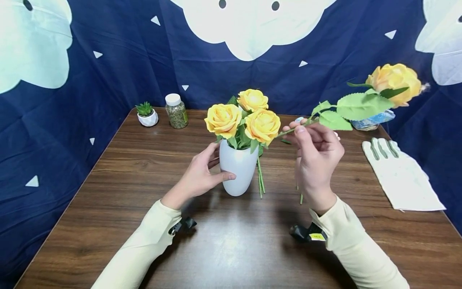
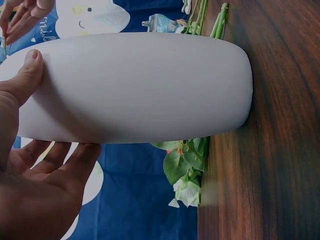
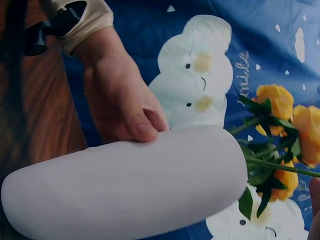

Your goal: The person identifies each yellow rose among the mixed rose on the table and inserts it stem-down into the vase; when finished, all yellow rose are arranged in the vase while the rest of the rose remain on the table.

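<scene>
A white vase [image 1: 239, 170] stands on the table, slightly tilted, with three yellow roses [image 1: 224, 120] in its mouth. My left hand [image 1: 202, 170] holds its left side, thumb across the front and fingers behind; the left wrist view shows the thumb on the vase wall [image 2: 150, 87]. My right hand [image 1: 319, 160] pinches the green stem of another yellow rose [image 1: 395, 82] between thumb and fingertips. That rose leans far right, its leaves spread, and its stem slants down toward the vase mouth. In the right wrist view the stem [image 3: 280, 167] crosses by the roses; its end is hidden.
Behind the vase lie more cut stems [image 1: 260, 180] and a white flower [image 2: 187, 192]. A potted succulent [image 1: 147, 115] and a white-capped jar [image 1: 176, 112] stand at the back left. White gloves [image 1: 400, 176] lie at the right; a blue-and-white item [image 1: 373, 120] sits behind them.
</scene>
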The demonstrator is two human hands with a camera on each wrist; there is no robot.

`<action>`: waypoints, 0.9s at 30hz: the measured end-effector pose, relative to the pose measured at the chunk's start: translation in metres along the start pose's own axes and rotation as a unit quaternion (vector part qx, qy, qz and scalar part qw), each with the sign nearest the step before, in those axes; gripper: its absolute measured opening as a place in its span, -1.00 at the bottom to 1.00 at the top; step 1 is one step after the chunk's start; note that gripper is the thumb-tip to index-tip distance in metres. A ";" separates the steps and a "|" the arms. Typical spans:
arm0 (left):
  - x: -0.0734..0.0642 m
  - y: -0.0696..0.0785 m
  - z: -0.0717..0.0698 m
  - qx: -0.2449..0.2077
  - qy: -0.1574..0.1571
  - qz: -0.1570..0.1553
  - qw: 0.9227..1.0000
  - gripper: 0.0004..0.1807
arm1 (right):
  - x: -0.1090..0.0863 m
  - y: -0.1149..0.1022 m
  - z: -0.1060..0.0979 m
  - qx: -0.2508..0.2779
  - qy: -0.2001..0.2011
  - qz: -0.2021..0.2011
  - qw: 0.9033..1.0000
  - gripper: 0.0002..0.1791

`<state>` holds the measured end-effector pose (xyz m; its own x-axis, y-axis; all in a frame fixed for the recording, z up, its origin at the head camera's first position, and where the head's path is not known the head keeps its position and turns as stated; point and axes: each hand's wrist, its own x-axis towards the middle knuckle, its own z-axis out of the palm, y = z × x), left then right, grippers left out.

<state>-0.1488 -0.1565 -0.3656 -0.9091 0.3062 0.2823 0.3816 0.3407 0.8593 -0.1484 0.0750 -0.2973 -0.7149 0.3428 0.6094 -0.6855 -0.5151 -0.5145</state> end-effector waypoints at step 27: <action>0.003 -0.003 -0.001 0.000 0.002 0.007 1.000 -0.11 | -0.009 0.042 0.009 -0.260 -0.083 0.018 0.962 -0.76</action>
<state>-0.1525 -0.1580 -0.3668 -0.9044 0.3081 0.2952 0.3938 0.3361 0.8556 -0.1695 0.0431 -0.3189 -0.7379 0.1801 0.6504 -0.6670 -0.0473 -0.7436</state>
